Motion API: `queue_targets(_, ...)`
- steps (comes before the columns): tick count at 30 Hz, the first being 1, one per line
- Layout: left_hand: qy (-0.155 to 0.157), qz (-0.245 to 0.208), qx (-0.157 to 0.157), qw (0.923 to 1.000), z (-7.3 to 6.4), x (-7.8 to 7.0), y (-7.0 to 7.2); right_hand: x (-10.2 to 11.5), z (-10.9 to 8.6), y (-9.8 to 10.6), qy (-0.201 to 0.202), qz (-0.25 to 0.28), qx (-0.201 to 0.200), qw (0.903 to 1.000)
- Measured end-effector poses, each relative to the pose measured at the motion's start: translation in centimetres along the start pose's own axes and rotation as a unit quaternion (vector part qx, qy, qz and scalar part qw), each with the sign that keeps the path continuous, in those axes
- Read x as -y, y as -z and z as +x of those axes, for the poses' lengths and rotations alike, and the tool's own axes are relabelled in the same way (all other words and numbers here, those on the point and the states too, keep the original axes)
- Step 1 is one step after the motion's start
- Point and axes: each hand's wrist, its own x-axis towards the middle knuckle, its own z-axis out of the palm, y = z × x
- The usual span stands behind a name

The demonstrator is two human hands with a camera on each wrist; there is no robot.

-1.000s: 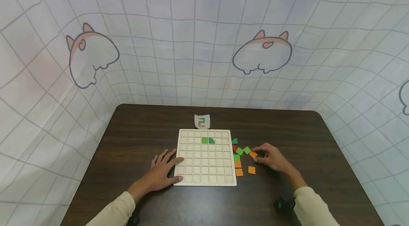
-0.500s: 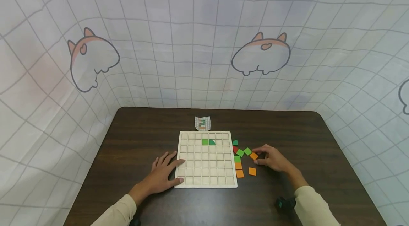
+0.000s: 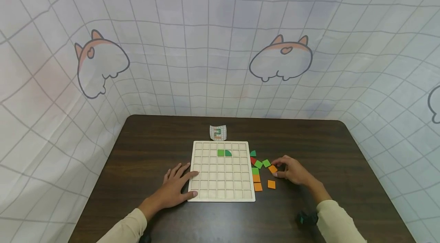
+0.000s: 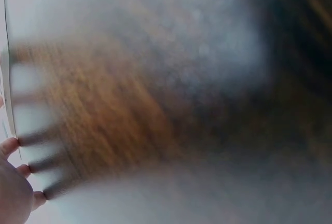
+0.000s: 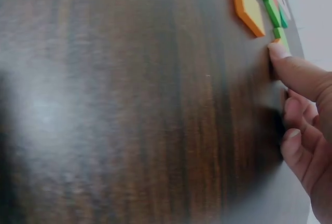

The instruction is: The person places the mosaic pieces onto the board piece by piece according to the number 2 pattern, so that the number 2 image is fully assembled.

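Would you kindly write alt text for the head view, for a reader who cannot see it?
A person's right hand grips an orange square tile beside a pale gridded board, while the left hand rests on the board's left edge. Two green pieces sit in the grid, more colored pieces lie to its right, and a patterned card lies beyond.

Left hand (image 3: 176, 187) rests on a grid board (image 3: 221, 176) at its left edge; beyond its right edge, right hand (image 3: 292, 170) pinches an orange tile (image 3: 272, 169).
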Motion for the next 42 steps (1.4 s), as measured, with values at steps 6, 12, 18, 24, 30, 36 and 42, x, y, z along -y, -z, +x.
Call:
queue_targets(6, 0.002, 0.002, -0.002, 1.0000, -0.1, 0.0, 0.1, 0.4, -0.1, -0.4, -0.009, -0.026, -0.009, 0.9996)
queue_targets(12, 0.002, 0.001, 0.000, 1.0000, -0.1, 0.1, 0.0, 0.5, -0.2, -0.5, -0.016, -0.043, -0.014, 0.9988)
queue_targets(18, 0.003, 0.003, -0.002, 1.0000, -0.1, 0.1, 0.0, 0.4, -0.2, -0.7, -0.012, -0.055, -0.017, 0.9982)
queue_targets(24, 0.010, 0.001, 0.001, 1.0000, -0.1, 0.0, 0.0, 0.8, -0.4, -0.9, -0.016, -0.059, -0.012, 0.9981)
queue_targets(30, 0.007, 0.000, -0.002, 1.0000, -0.2, -0.2, 0.1, 1.1, -0.7, -0.7, -0.037, -0.002, -0.003, 0.9993)
queue_targets(36, 0.009, 0.002, -0.002, 1.0000, -0.2, -0.3, 0.2, 1.5, -0.9, -0.3, -0.048, 0.037, -0.038, 0.9975)
queue_targets(42, 0.003, -0.003, -0.003, 1.0000, -0.3, -0.4, 0.3, 1.4, -1.0, -0.3, -0.037, 0.052, -0.049, 0.9967)
